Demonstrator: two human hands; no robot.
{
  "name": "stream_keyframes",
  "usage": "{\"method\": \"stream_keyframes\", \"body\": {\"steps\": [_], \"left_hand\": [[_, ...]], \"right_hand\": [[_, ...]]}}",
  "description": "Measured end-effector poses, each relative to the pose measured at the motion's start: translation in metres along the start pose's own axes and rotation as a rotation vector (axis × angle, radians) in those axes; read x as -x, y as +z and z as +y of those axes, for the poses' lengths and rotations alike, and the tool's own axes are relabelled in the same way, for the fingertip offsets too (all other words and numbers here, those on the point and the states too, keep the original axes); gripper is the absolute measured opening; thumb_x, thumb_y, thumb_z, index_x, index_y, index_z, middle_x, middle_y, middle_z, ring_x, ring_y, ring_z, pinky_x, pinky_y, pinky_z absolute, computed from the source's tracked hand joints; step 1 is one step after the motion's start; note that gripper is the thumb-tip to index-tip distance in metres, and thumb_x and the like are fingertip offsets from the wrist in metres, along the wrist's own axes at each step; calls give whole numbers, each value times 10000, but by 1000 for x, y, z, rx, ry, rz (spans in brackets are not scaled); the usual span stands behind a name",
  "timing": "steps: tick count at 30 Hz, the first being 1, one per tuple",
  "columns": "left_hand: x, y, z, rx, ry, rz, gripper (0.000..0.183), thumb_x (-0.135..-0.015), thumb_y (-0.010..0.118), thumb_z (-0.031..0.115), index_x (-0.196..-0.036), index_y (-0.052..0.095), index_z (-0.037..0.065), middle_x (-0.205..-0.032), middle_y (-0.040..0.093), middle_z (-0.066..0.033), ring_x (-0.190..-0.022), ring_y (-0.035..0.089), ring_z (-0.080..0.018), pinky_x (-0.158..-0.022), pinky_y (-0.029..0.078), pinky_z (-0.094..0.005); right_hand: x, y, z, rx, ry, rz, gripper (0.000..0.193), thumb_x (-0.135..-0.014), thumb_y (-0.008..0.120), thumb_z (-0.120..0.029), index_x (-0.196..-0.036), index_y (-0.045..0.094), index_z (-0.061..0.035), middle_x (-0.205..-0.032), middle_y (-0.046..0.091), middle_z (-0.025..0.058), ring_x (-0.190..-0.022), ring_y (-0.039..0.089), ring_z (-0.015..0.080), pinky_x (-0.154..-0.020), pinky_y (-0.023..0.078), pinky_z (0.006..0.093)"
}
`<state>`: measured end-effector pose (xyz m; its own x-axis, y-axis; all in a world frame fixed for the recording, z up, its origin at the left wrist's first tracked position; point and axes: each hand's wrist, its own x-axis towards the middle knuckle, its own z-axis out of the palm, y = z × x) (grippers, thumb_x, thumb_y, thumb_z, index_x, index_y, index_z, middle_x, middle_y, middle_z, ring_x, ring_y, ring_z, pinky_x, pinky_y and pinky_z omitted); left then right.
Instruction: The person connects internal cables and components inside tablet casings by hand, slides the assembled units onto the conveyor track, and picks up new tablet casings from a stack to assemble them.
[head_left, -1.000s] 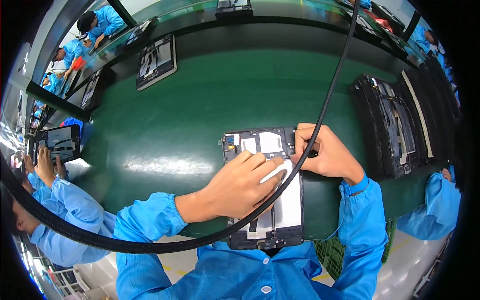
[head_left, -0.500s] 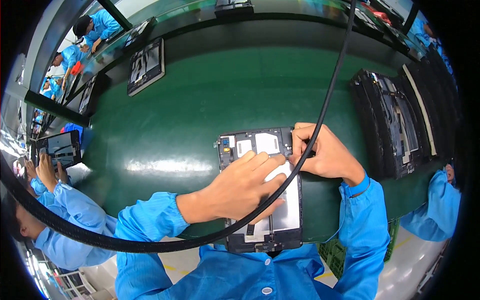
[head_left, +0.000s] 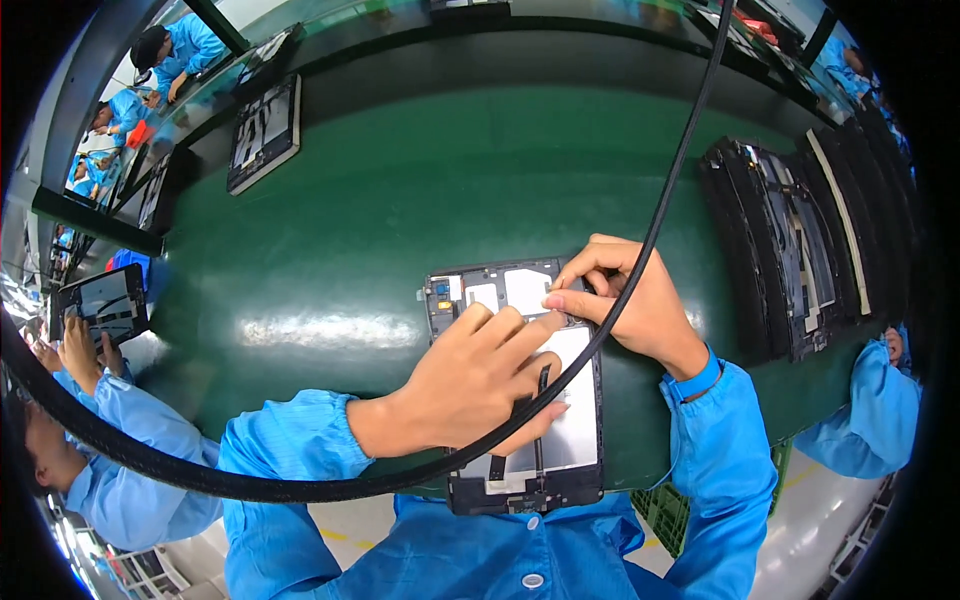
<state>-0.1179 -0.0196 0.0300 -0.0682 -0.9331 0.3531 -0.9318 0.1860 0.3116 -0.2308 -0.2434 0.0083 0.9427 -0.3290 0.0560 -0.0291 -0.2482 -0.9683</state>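
Observation:
An opened tablet (head_left: 582,400) with silver panels and black flex strips lies upright before me at the table's near edge. My left hand (head_left: 480,375) spreads over its middle, fingers bent and apart. Its index fingertip rests on the tablet near my right thumb. A dark strip shows beside the left middle finger; whether it is touched I cannot tell. My right hand (head_left: 635,305) is at the tablet's upper right, thumb and forefinger pinched together over a pale panel. What sits in that pinch is too small to make out.
A thick black cable (head_left: 660,215) arcs across the view, in front of both hands. Black-framed tablet parts (head_left: 800,240) stand stacked at the right on the green table (head_left: 420,200). Another opened tablet (head_left: 265,135) leans at the far left. Co-workers sit on the left, one holding a tablet (head_left: 105,305).
My right thumb and forefinger have shifted left, from the tablet's right edge onto its upper part. My left index finger has dipped slightly. The whole view has turned a little.

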Motion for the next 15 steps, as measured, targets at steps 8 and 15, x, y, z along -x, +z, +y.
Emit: {"method": "stream_keyframes", "body": {"steps": [8, 15], "left_hand": [[-1, 3, -1, 13, -17, -25, 386, -890, 826, 435, -976, 699, 81, -1391, 673, -194, -931, 568, -298, -791, 419, -443], [-2, 4, -3, 66, -10, 30, 425, -887, 834, 449, -929, 700, 47, -1370, 671, -207, -916, 559, -309, -776, 416, -452]], "right_hand": [[0, 4, -9, 34, 79, 40, 173, -839, 973, -113, -960, 877, -33, -708, 447, -41, -647, 383, 66, -591, 280, 312], [-2, 4, -10, 43, 29, 61, 152, -835, 955, -109, -940, 892, -18, -673, 626, -24, -616, 405, 35, -547, 289, 275]]}}
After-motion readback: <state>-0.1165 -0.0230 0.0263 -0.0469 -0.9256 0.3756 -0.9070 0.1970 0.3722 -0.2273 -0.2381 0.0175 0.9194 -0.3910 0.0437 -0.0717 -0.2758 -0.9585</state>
